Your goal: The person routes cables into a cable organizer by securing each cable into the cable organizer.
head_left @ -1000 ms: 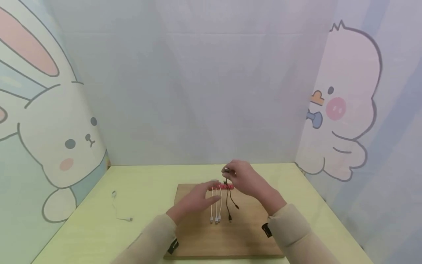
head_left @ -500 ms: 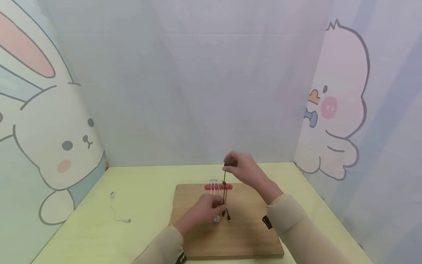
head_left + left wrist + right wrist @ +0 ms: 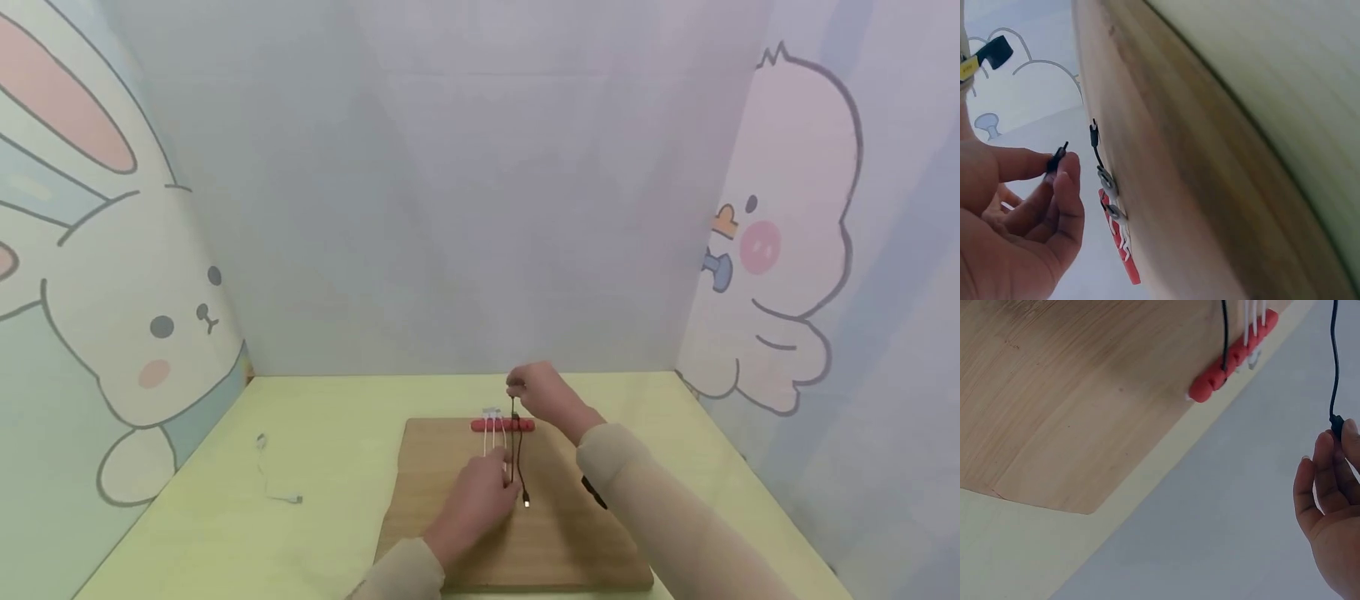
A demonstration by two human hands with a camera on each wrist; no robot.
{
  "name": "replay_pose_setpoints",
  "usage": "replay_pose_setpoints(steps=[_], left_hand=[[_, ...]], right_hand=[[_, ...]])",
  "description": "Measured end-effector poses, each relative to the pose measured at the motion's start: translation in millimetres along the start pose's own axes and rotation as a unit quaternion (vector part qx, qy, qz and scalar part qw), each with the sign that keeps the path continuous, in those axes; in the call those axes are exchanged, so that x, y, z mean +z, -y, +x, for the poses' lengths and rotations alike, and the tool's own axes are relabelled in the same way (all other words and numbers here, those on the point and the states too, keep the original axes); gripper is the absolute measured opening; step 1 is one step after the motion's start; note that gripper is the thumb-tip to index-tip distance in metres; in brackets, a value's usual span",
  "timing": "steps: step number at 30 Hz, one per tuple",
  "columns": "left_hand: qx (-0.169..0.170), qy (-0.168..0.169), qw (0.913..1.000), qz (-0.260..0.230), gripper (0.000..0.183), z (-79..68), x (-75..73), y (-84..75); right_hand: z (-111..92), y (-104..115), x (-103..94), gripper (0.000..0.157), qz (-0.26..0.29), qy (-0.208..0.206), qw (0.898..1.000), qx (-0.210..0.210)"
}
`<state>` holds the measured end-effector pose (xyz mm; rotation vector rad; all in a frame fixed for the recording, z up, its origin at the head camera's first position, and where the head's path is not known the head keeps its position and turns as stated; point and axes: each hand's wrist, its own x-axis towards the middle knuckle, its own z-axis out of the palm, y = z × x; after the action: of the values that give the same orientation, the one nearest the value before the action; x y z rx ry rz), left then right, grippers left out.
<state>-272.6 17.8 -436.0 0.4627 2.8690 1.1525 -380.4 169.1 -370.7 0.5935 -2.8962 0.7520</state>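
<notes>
A short black cable (image 3: 513,437) is stretched between both hands. My right hand (image 3: 546,393) pinches its upper connector (image 3: 1337,427) above the far edge of the wooden board. Lower down, over the board, my left hand (image 3: 477,502) pinches the other connector (image 3: 1056,160) between thumb and fingers. A red cable holder (image 3: 1201,389) lies along the board's far edge. Several white cables (image 3: 1247,325) sit in its slots, their lower ends mostly covered by my left hand in the head view. Another black cable (image 3: 520,458) runs from the holder beside them toward me.
The wooden board (image 3: 577,533) lies on a pale yellow table (image 3: 337,417). A loose white cable (image 3: 282,499) lies on the table at the left. A grey curtain (image 3: 465,208) hangs behind, with cartoon-printed panels on both sides.
My left hand has moved from beside the holder to the cable's lower connector and pinches it. My right hand rose with the upper connector, then came down a little; the cable is now taut.
</notes>
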Motion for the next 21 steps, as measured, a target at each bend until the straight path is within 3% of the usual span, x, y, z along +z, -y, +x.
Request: replay_pose_setpoints(steps=[3, 10, 15, 18, 21], left_hand=[[-0.011, -0.005, 0.9996, 0.027, 0.007, 3.1, 1.2, -4.6], [-0.003, -0.014, 0.9965, 0.082, 0.029, 11.4, 6.4, -8.6], [0.006, -0.019, 0.9896, 0.143, 0.028, 13.6, 10.2, -10.0], [0.001, -0.011, 0.9850, 0.172, 0.025, 14.4, 11.0, -11.7], [0.017, -0.011, 0.9767, 0.214, 0.025, 16.4, 13.6, -10.6]], right_hand=[[6.2, -8.5, 9.7, 0.016, -0.020, 0.011, 1.000, 0.002], [14.5, -33.4, 35.1, 0.008, -0.078, 0.014, 0.997, 0.025], [16.7, -40.9, 46.0, 0.007, -0.089, 0.004, 0.995, 0.042], [20.8, -43.3, 51.4, 0.010, -0.106, 0.003, 0.994, 0.037], [26.0, -45.6, 57.9, 0.014, -0.131, 0.004, 0.991, 0.021]])
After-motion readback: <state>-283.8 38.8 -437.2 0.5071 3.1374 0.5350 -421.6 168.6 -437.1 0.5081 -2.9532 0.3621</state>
